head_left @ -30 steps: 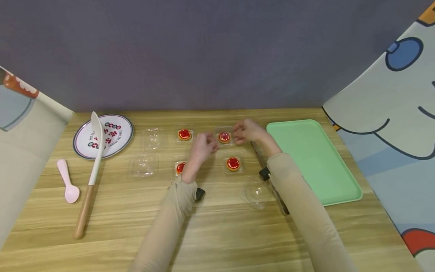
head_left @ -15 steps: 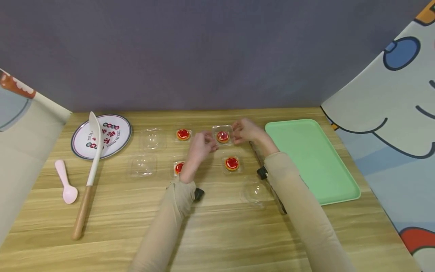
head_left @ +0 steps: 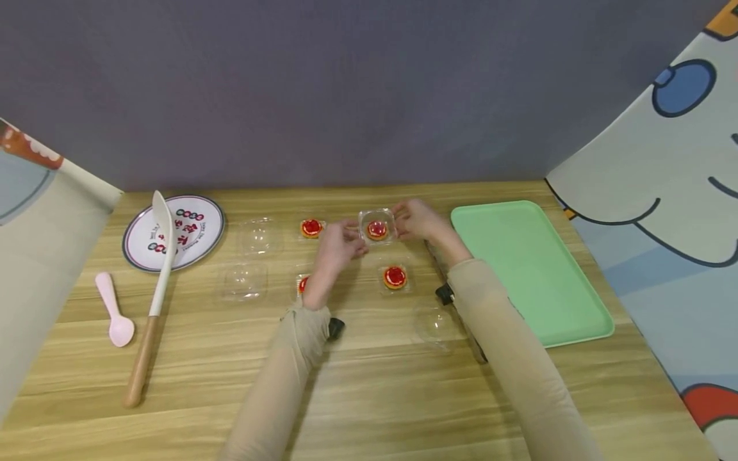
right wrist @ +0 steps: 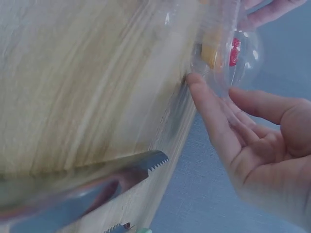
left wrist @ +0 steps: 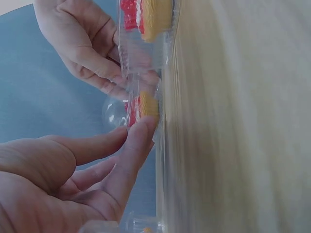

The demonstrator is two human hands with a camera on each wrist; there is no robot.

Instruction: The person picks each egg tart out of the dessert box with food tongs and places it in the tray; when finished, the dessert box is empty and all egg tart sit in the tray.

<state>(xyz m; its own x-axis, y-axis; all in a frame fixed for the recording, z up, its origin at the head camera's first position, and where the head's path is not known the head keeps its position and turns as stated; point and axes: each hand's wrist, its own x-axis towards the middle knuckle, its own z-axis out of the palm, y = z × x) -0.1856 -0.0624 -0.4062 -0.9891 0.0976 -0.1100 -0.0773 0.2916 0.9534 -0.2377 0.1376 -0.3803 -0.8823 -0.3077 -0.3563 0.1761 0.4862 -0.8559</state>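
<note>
A small clear plastic box [head_left: 369, 219] with a domed lid holds a red-topped tart [head_left: 377, 231] at the back middle of the table. My left hand [head_left: 339, 248] pinches its left edge between thumb and fingers. On the opposite edge, my right hand [head_left: 419, 221] has thumb and fingertips at the rim, as the right wrist view shows around the dome [right wrist: 253, 53]. Another boxed tart [head_left: 394, 277] lies just in front. Two more tarts, one at the back [head_left: 312, 228] and one partly hidden by my left wrist [head_left: 302, 283], sit to the left.
Clear plastic pieces lie at left [head_left: 259, 237] and front right [head_left: 435, 325]. Metal tongs [right wrist: 112, 187] lie beneath my right forearm, beside a green tray [head_left: 536, 275]. Far left are a plate [head_left: 198, 240], a long-handled white spoon [head_left: 167, 262] across it, and a pink spoon [head_left: 120, 330].
The domed lid's outline has become sharper and sits slightly farther back over the tart. Both hands have shifted slightly back with it; everything else stays in place.
</note>
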